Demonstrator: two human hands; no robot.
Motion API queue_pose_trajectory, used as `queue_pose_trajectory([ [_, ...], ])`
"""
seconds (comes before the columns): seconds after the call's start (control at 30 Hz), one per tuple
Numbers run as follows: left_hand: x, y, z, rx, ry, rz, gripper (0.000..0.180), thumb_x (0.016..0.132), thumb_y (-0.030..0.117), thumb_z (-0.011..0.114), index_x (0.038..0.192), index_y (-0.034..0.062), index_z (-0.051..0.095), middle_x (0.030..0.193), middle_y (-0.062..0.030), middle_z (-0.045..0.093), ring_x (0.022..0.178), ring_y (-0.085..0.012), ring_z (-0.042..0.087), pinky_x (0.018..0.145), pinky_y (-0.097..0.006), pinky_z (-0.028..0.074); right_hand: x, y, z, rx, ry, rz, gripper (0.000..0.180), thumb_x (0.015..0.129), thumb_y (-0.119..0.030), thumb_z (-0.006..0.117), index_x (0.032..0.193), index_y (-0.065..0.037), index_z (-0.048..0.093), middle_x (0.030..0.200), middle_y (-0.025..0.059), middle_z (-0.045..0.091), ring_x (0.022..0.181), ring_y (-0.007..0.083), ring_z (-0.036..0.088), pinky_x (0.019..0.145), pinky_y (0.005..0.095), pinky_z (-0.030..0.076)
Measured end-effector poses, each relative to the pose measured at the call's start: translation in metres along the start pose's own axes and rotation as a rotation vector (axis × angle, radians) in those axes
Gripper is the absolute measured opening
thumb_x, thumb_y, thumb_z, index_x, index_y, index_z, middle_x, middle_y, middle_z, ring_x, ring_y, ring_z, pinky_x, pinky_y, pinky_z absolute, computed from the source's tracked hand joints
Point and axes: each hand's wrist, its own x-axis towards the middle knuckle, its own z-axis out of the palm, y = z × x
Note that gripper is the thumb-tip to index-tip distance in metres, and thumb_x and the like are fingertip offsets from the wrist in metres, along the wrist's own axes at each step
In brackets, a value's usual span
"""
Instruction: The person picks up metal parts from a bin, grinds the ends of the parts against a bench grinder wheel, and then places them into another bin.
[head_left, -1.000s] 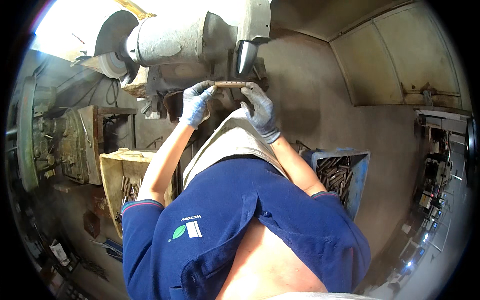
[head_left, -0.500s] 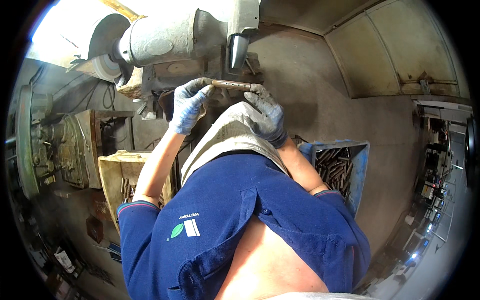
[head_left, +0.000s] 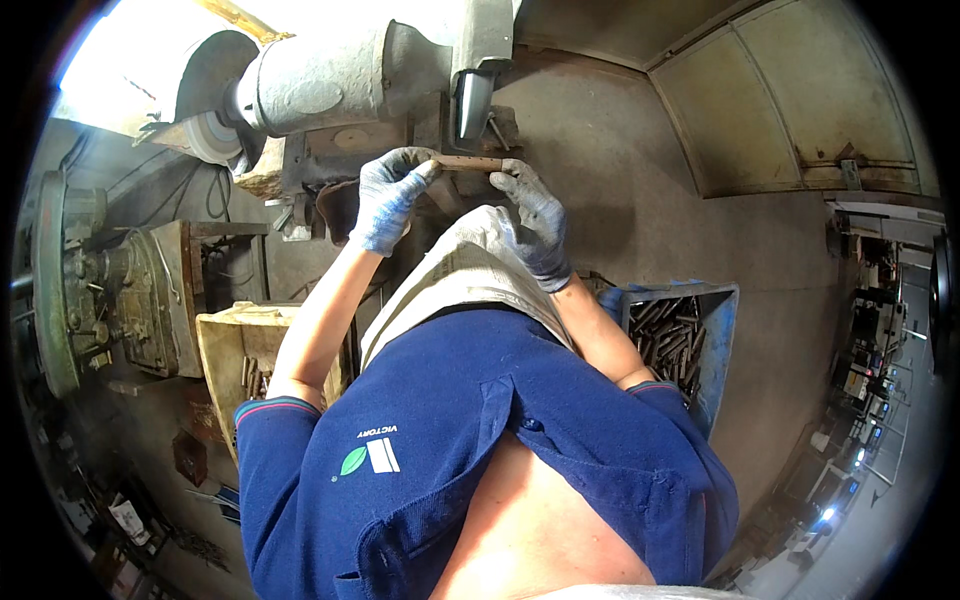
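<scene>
Between my gloved hands a slim brown metal bar with small holes lies nearly level. My left hand grips its left end between thumb and fingers. The right end is pinched by my right hand, with the thumb below and a finger at the tip. Both hands are closed on it. Just beyond the bar stands a bench grinder with a grey motor housing. Its right wheel sits behind a guard, close above my right hand.
A blue bin full of dark metal pieces stands at my right. On my left is a yellowish bin with similar pieces. Farther left stands a green machine. A grinding wheel shows at the grinder's left end.
The bar has turned about its length, so its row of holes shows less clearly. My left hand has shifted slightly right and up along with it; the right hand's grip has shifted slightly.
</scene>
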Motion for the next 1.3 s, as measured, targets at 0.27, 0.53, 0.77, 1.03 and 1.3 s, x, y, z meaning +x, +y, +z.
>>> queue_pose_trajectory([
  [0.27,0.022,-0.031,-0.009,-0.010,0.011,-0.078,0.012,0.082,0.003,0.064,0.093,-0.0027,0.065,0.082,-0.0053,0.066,0.071,-0.0089,0.059,0.066,-0.021,0.048,-0.008,0.030,0.015,0.210,0.065,0.334,0.029,0.074,-0.001,0.069,0.103,0.000,0.064,0.108,0.0164,0.062,0.107,0.0252,0.058,0.089,0.0312,0.047],
  [0.53,0.058,-0.070,0.020,-0.149,0.106,-0.179,0.009,0.083,0.001,0.062,0.089,-0.0039,0.065,0.081,-0.0081,0.067,0.070,-0.0128,0.062,0.066,-0.025,0.053,-0.004,0.073,0.014,0.155,0.112,0.480,0.017,0.079,-0.004,0.067,0.095,0.001,0.067,0.096,0.0107,0.067,0.094,0.0154,0.061,0.083,0.0262,0.047],
  [0.77,0.060,-0.076,0.013,-0.159,0.194,-0.230,0.010,0.082,0.001,0.063,0.091,-0.0025,0.066,0.082,-0.0058,0.066,0.070,-0.0106,0.061,0.066,-0.023,0.050,-0.003,0.077,0.028,0.091,0.096,0.472,0.015,0.080,-0.006,0.067,0.094,-0.001,0.067,0.092,0.0097,0.066,0.082,0.0139,0.061,0.073,0.0257,0.047],
  [1.03,0.064,-0.083,-0.024,-0.095,0.213,-0.160,0.008,0.085,0.003,0.060,0.090,-0.0002,0.065,0.080,-0.0055,0.066,0.069,-0.0111,0.060,0.063,-0.024,0.050,0.002,0.074,0.057,0.265,0.117,0.500,0.014,0.080,-0.003,0.067,0.093,0.000,0.066,0.095,0.0082,0.066,0.086,0.0131,0.063,0.076,0.0240,0.050],
  [1.3,0.073,-0.094,0.013,-0.022,0.154,-0.193,0.010,0.084,0.006,0.063,0.090,-0.0004,0.066,0.080,-0.0032,0.065,0.066,-0.0094,0.057,0.060,-0.022,0.046,-0.011,0.096,0.029,0.095,0.171,0.581,0.013,0.081,-0.014,0.067,0.084,-0.001,0.068,0.079,0.0065,0.067,0.076,0.0123,0.060,0.070,0.0275,0.047],
])
